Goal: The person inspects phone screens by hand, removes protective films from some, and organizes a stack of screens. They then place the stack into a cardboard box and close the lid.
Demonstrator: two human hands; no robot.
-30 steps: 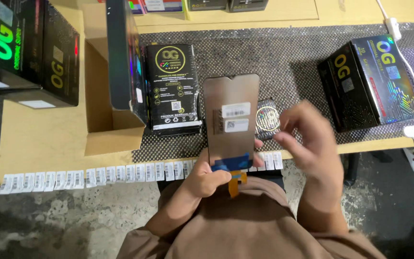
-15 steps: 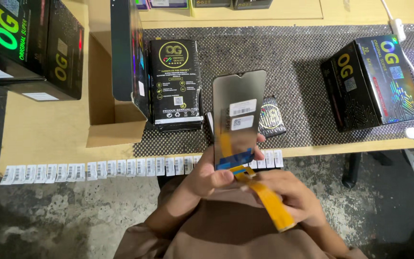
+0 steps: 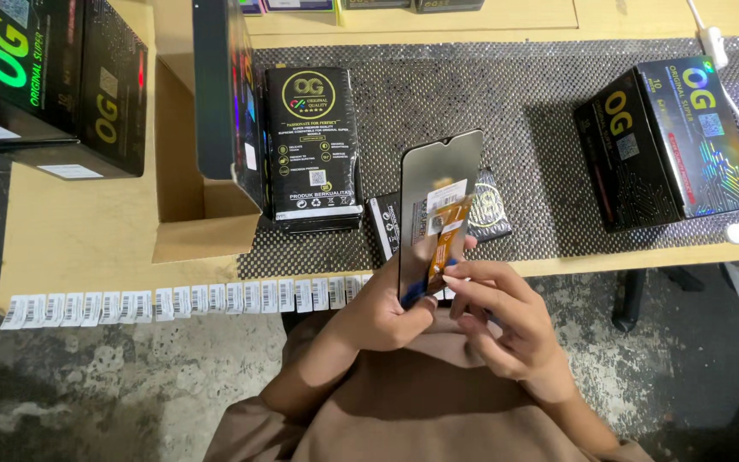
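Above table edge (image 3: 626,255), phone screen (image 3: 438,184) rises from left hand (image 3: 387,312) grip.

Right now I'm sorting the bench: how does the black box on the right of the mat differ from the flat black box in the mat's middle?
The right box is thick and chunky, with a shiny rainbow-tinted top; the flat box is slim, with a matte black face carrying a gold ring emblem. The right box lies turned at an angle; the flat box lies nearly square to the table edge, beside the open cardboard carton. Both are black and rest on the mesh mat, untouched by the hands.
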